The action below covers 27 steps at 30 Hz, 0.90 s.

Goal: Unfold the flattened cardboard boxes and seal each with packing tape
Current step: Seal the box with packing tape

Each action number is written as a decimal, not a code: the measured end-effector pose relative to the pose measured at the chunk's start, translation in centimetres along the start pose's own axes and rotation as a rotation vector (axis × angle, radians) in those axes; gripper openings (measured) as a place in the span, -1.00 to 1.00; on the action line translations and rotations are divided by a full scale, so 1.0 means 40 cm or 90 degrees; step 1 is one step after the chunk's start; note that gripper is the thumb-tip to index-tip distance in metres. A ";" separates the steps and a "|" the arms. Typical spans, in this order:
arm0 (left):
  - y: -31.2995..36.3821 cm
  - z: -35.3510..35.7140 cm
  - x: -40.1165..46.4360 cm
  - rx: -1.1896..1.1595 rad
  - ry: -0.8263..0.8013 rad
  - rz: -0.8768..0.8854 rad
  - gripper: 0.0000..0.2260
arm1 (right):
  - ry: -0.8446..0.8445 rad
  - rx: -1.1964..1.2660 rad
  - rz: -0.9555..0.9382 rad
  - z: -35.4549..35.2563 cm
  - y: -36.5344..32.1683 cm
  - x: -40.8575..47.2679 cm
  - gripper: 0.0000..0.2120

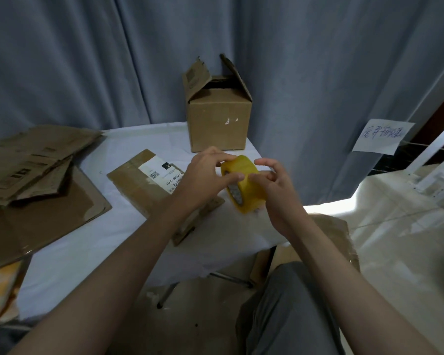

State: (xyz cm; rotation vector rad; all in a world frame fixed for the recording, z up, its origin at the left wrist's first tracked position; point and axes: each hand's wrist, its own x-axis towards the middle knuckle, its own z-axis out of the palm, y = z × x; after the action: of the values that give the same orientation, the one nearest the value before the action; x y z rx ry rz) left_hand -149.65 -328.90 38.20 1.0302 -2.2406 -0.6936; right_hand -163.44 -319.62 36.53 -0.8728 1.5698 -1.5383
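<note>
A yellow roll of packing tape (pixel 244 180) is held up over the table's right edge between both hands. My left hand (pixel 205 175) grips it from the left, fingers curled over its top and thumb against its face. My right hand (pixel 277 185) holds its right side, fingertips pinching at the roll's outer band. Under my left forearm lies a cardboard box with a white shipping label (pixel 149 180), flat on the table. An unfolded box (pixel 218 119) stands upright at the table's far edge with its top flaps up.
A pile of flattened cardboard boxes (pixel 36 170) covers the left of the white-clothed table (pixel 92 252). Grey curtains hang behind. A paper note (pixel 379 135) hangs at right. More cardboard (pixel 328 226) lies below the table's right edge, by my knee.
</note>
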 end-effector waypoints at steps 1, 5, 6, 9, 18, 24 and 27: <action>0.005 0.002 -0.002 0.025 -0.003 0.010 -0.54 | -0.004 0.002 -0.003 -0.002 0.006 -0.005 -0.69; 0.019 0.007 -0.011 0.096 -0.016 0.039 -0.56 | -0.017 0.033 -0.023 -0.004 0.027 -0.020 -0.65; 0.023 0.008 -0.015 0.109 -0.011 0.046 -0.57 | -0.014 0.034 -0.030 -0.002 0.031 -0.022 -0.65; 0.029 0.009 -0.019 0.144 0.000 0.053 -0.61 | -0.007 0.040 -0.041 0.003 0.041 -0.021 -0.65; 0.042 0.005 -0.019 0.101 0.081 0.024 -0.98 | -0.022 0.032 -0.087 0.015 0.052 -0.032 -0.67; 0.044 0.005 0.003 0.119 0.038 0.001 -0.89 | -0.051 -0.094 -0.113 0.021 0.039 -0.032 -0.53; 0.054 -0.015 0.004 0.116 0.053 0.059 -0.89 | -0.031 -0.096 -0.123 0.024 0.020 -0.018 -0.58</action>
State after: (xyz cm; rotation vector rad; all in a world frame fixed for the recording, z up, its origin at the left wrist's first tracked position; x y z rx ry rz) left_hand -150.42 -327.92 40.09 1.0135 -2.2945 -0.4060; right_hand -162.23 -319.41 35.78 -1.1667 1.6203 -1.5331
